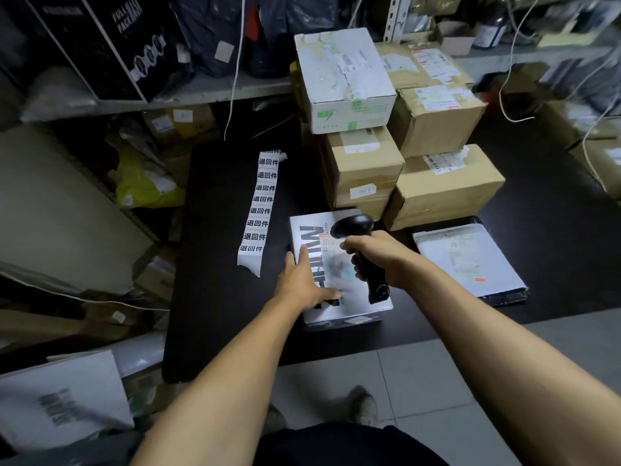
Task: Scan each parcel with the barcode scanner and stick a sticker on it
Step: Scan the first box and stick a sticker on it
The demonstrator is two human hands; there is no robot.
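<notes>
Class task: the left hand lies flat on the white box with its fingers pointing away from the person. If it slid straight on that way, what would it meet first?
Probably the sticker strip: the left hand points up-left towards its lower end; depth is unclear.

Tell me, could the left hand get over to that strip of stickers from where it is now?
Probably yes. The left hand lies flat on the white box and holds nothing, and the sticker strip lies just to its left on the black table with nothing between them.
</notes>
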